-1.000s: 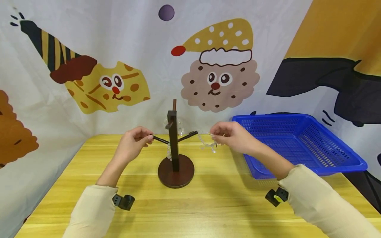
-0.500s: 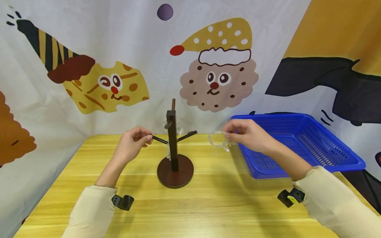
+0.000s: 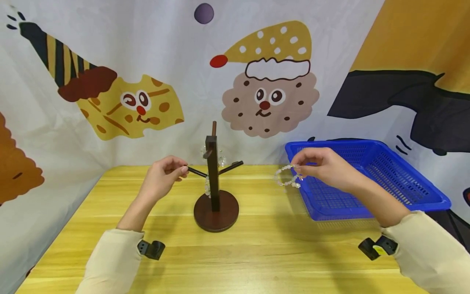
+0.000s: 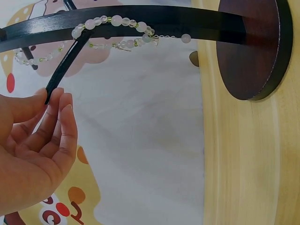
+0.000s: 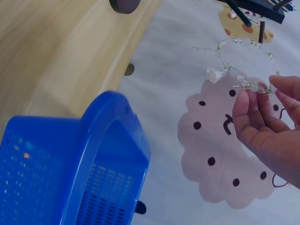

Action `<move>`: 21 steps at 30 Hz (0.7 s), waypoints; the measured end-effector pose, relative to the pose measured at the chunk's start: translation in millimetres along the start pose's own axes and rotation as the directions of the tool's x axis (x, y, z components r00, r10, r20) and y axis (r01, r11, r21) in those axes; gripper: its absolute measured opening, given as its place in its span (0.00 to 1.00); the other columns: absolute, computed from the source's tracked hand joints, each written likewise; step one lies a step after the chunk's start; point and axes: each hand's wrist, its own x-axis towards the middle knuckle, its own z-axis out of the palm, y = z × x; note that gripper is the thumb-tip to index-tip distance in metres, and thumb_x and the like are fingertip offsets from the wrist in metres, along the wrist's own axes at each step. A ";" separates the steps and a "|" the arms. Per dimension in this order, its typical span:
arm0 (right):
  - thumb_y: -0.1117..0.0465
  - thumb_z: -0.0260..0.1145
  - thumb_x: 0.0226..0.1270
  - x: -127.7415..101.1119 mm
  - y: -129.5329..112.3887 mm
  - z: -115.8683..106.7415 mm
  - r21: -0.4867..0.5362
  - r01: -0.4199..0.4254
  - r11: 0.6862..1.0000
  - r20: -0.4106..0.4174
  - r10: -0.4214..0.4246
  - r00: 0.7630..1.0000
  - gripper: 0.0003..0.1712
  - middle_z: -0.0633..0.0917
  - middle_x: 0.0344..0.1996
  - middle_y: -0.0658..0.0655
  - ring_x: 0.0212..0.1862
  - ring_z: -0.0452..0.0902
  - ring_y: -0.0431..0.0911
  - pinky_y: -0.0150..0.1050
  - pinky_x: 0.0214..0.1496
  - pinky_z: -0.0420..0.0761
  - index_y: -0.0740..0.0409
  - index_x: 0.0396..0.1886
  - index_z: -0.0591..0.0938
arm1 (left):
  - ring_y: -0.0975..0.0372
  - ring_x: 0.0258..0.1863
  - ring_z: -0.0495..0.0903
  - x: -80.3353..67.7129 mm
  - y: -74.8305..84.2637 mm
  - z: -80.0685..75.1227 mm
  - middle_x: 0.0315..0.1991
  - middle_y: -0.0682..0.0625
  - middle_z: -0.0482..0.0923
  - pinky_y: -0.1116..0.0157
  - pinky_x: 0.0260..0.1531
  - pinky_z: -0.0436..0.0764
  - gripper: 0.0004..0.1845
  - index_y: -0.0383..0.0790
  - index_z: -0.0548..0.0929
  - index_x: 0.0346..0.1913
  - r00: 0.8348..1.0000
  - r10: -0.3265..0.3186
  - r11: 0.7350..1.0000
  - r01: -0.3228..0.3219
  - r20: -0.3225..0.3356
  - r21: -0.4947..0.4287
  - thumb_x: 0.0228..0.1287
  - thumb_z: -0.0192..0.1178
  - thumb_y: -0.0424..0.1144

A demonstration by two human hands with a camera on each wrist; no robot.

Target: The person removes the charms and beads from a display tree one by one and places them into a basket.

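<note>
My right hand (image 3: 324, 165) is raised off the table, wrist extended, fingertips (image 5: 243, 101) pinching a clear-bead bracelet (image 3: 287, 178) — the loop hangs just left of my grip, over the near-left corner of the blue basket (image 3: 385, 179). My left hand (image 3: 161, 177) is lifted too, fingers curled, thumb and fingertips (image 4: 58, 101) pinching the end of the left peg (image 3: 196, 172) of the dark wooden stand (image 3: 214, 192) — its post stands just right of that grip. Another bead strand (image 4: 117, 23) is draped on the stand.
</note>
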 end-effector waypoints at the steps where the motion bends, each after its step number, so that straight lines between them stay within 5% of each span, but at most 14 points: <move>1: 0.63 0.61 0.64 -1.6 0.4 -1.3 -0.002 -0.006 1.000 0.000 0.006 1.000 0.05 0.80 0.31 0.59 0.33 0.76 0.52 0.40 0.36 0.77 0.59 0.37 0.80 | 0.53 0.33 0.80 -0.1 0.3 0.0 0.34 0.40 0.80 0.67 0.31 0.79 0.08 0.31 0.78 0.42 1.000 0.000 1.000 0.000 -0.001 -0.001 0.66 0.54 0.33; 21: 0.65 0.59 0.65 -32.3 21.4 -28.1 -0.031 -0.089 0.996 -0.027 0.089 0.996 0.06 0.81 0.33 0.57 0.35 0.80 0.49 0.38 0.38 0.80 0.62 0.39 0.79 | 0.50 0.34 0.80 0.4 0.1 -0.3 0.34 0.41 0.80 0.67 0.31 0.79 0.08 0.31 0.78 0.42 1.000 0.009 1.000 -0.009 0.002 -0.008 0.66 0.53 0.33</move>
